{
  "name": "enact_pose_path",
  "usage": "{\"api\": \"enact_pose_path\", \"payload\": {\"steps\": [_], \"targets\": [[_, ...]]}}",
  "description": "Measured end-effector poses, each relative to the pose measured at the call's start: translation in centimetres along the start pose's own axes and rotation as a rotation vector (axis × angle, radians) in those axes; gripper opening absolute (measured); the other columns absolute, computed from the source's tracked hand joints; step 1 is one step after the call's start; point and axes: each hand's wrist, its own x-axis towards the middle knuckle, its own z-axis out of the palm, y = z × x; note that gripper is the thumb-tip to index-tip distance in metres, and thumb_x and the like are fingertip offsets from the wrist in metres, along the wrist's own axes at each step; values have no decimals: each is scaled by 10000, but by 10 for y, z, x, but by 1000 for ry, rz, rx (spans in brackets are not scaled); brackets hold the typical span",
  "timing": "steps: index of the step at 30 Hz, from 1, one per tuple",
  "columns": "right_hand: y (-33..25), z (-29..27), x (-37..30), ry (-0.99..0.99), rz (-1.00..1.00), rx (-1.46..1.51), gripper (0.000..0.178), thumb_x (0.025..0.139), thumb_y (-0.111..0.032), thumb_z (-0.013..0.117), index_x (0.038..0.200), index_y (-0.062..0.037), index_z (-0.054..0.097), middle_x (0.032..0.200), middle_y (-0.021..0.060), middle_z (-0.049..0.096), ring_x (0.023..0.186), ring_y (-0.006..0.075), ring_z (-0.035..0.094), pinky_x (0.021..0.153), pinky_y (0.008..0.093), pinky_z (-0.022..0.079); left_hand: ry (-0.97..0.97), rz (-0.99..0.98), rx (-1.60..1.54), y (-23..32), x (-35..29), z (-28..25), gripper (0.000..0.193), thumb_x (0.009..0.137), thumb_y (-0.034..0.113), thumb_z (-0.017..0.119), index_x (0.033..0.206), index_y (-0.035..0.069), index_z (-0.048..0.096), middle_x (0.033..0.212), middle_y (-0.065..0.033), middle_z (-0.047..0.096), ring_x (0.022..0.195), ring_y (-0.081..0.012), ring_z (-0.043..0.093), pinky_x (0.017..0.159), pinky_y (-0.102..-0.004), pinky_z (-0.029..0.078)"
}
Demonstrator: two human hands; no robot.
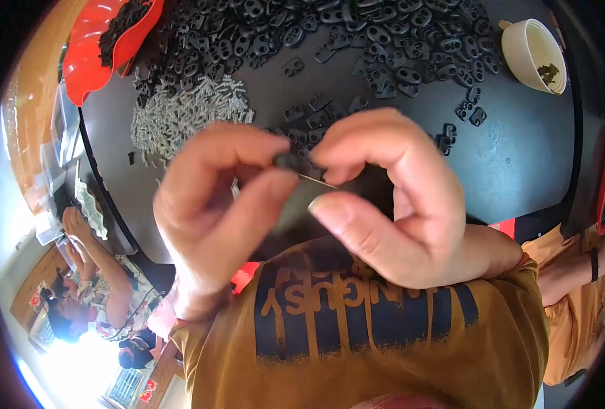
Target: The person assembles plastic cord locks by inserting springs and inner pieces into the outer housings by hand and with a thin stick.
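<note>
Above the near part of the dark table, my left hand (210, 204) pinches a small black plastic piece (287, 161) between thumb and forefinger. My right hand (408, 204) faces it with curled fingers. A thin pale stick (317, 180) runs from the black piece to the right hand's thumb and middle fingertip, which appear to grip its end; its forefinger stands apart from the thumb. Motion blurs the fingertips. Beyond the hands lie a heap of small metal springs (187, 112) and many black cord-lock pieces (384, 51), several of them loose just past my fingers (319, 112).
A red scalloped tray (88, 65) with small black parts stands at the far left. At the far right is a cream bowl (520, 58) with dark bits inside. One person (91, 300) works at the left; another person's arm (575, 276) shows at the right.
</note>
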Motion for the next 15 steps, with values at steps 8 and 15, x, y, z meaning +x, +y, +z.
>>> {"api": "enact_pose_path", "payload": {"steps": [8, 15], "targets": [[7, 14, 0, -101, 244, 263, 161, 819, 20, 521, 978, 30, 502, 974, 94, 489, 795, 88, 468, 717, 205, 394, -16, 178, 162, -14, -16, -6, 231, 702, -76, 601, 921, -5, 589, 817, -86, 575, 671, -112, 538, 546, -205, 409], [3, 14, 1, -90, 195, 170, 99, 783, 32, 558, 879, 21, 539, 867, 73, 529, 724, 79, 465, 646, 206, 376, 30, 187, 387, -20, 31, -20, 141, 745, -11, 576, 880, 11, 604, 749, -45, 575, 620, -118, 515, 555, -208, 403]]}}
